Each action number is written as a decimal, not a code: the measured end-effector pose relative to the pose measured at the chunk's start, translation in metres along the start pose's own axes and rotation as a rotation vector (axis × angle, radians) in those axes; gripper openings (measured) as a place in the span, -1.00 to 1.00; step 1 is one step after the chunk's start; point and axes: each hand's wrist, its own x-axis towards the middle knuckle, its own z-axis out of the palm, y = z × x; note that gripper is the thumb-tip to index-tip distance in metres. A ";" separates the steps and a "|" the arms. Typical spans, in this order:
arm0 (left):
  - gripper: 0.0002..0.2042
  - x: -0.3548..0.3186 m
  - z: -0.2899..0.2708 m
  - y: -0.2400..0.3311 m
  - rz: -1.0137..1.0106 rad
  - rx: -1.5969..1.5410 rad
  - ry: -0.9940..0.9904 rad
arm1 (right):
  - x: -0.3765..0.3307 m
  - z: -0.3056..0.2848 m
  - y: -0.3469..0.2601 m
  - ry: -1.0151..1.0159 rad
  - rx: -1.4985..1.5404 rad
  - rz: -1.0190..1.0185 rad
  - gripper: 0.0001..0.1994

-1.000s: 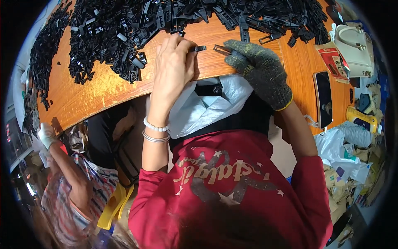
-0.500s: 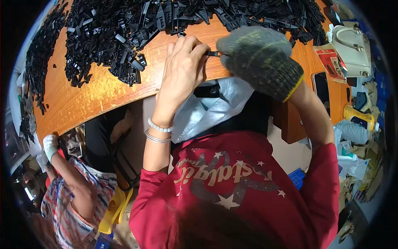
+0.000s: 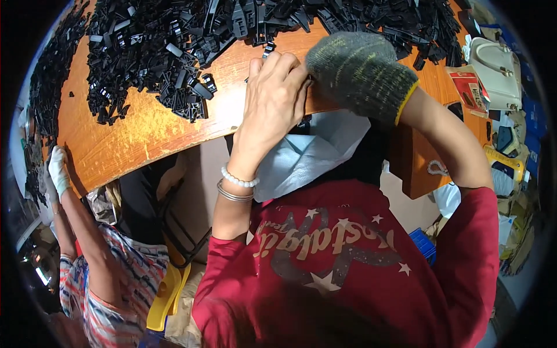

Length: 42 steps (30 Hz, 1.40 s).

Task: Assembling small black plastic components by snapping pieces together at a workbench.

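Observation:
My left hand (image 3: 275, 95) is bare, with a bead bracelet and metal bangles at the wrist. Its fingers are bent and closed at the front of the wooden table (image 3: 133, 133). Right beside its fingertips is my right hand (image 3: 360, 72), curled shut in a dark grey knitted glove with a yellow cuff. Whatever lies between the two hands is hidden by fingers and glove. A small black plastic part (image 3: 269, 49) lies just beyond my left fingers. Behind it spreads a big pile of black plastic parts (image 3: 151, 52).
A pale plastic bag (image 3: 310, 153) hangs below the table edge over my lap. At the right stand a white handbag (image 3: 493, 69) and a red packet (image 3: 469, 90). A co-worker's white-gloved hand (image 3: 58, 168) rests at the table's left edge, near another black heap (image 3: 43, 98).
A short black plastic part visible between my hands earlier is now hidden as the hands sit closer together. The view has shifted slightly. The co-worker's hand has moved up along the table edge.

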 end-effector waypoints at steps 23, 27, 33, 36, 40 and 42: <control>-0.67 -0.021 -0.012 0.047 -0.813 -1.679 -0.020 | -0.060 -0.018 -0.068 0.454 1.025 0.781 -0.69; -0.74 -0.019 -0.019 0.051 -0.878 -1.496 -0.088 | -0.066 -0.013 -0.068 0.438 0.929 0.768 -0.69; -0.75 -0.021 -0.014 0.056 -0.968 -1.313 -0.177 | -0.071 -0.009 -0.074 0.444 0.876 0.761 -0.70; -0.76 -0.020 -0.012 0.061 -0.984 -1.201 -0.169 | -0.074 -0.009 -0.073 0.431 0.848 0.770 -0.70; -0.69 -0.009 -0.016 0.059 -0.922 -0.703 -0.360 | -0.082 -0.016 -0.072 0.266 1.049 0.955 -0.71; -0.72 0.002 -0.004 0.054 -0.656 -0.231 -0.250 | -0.089 -0.007 -0.068 0.149 0.922 0.891 -0.71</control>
